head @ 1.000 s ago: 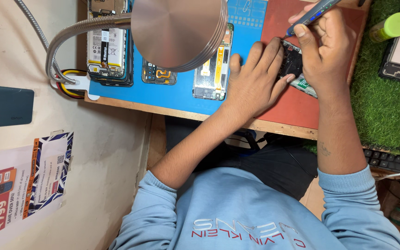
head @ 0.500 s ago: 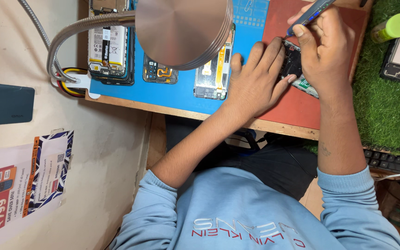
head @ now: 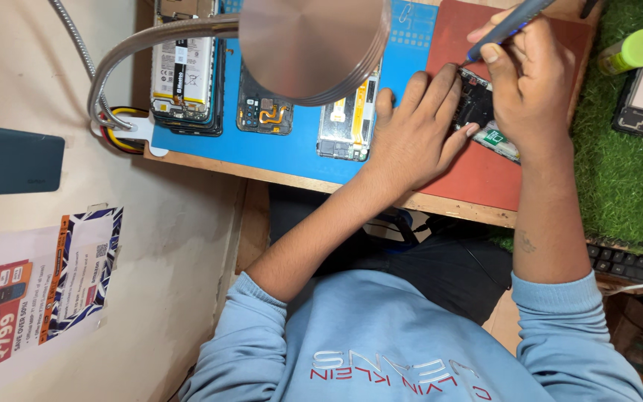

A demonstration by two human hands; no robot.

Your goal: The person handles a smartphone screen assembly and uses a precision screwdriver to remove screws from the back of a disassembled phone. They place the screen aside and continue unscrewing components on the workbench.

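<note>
Opened black phone body (head: pixel 476 100) lies on the red rubber mat (head: pixel 478 175), its long axis slanting across, pinned under my left hand (head: pixel 414 134) with fingers spread flat, while my right hand (head: pixel 533 82) just beside pinches a slim blue-grey screwdriver (head: pixel 504 28) onto it.

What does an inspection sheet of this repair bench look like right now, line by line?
Surface: wooden bench carrying a blue mat, a red mat and a green turf mat.
Job's things: small opened phone part on the red mat; blue-grey tool.
Clutter: opened phones on the blue mat; green cylinder.
Hands: left hand steadies the part; right hand holds the tool.
Cables: yellow and red wires at the lamp base.
Surroundings: gooseneck lamp, keyboard, wall posters.
</note>
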